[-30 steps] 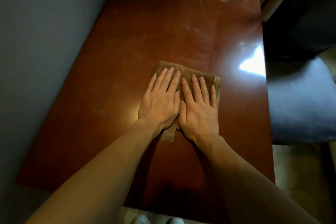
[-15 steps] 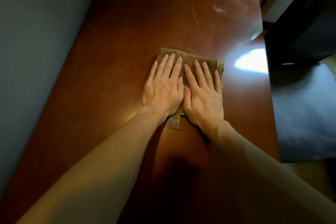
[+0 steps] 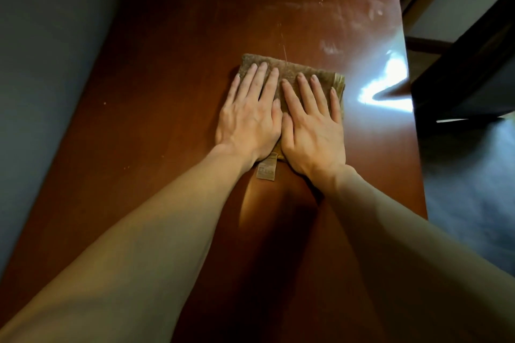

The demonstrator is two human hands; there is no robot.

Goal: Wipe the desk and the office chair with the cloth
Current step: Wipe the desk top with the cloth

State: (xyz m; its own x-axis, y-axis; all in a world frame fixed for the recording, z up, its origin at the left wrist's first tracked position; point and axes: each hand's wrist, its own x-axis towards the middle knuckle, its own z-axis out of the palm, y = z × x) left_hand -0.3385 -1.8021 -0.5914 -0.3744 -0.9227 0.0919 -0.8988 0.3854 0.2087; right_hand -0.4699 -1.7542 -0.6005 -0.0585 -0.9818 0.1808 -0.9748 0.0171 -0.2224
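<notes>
- While both hands lie flat on top of it, the folded brown cloth (image 3: 292,69) rests on the reddish-brown worktop (image 3: 167,120), a little nearer the right edge than the left.
- The left hand (image 3: 248,120) presses on the left half of the cloth, palm down, its 4 fingers straight and close together, gripping nothing.
- The right hand (image 3: 313,131) presses on the right half in the same way, fingers straight and slightly spread. Its little finger runs along the cloth's right border.
- The 2 hands lie side by side, with the thumbs touching over the middle of the cloth.
- A small sewn label (image 3: 266,170) sticks out from the near edge of the cloth, between the 2 wrists, flat on the worktop.
- Beyond the cloth, pale smears (image 3: 328,47) streak the far right part of the worktop, and a bright patch of glare (image 3: 390,86) sits near its right edge.
- A grey-blue wall (image 3: 41,64) runs along the left side of the worktop.
- Off the worktop to the right stands a dark piece of furniture (image 3: 459,86), with a blurred blue-grey surface (image 3: 468,189) nearer the camera; what either is, I cannot tell.
</notes>
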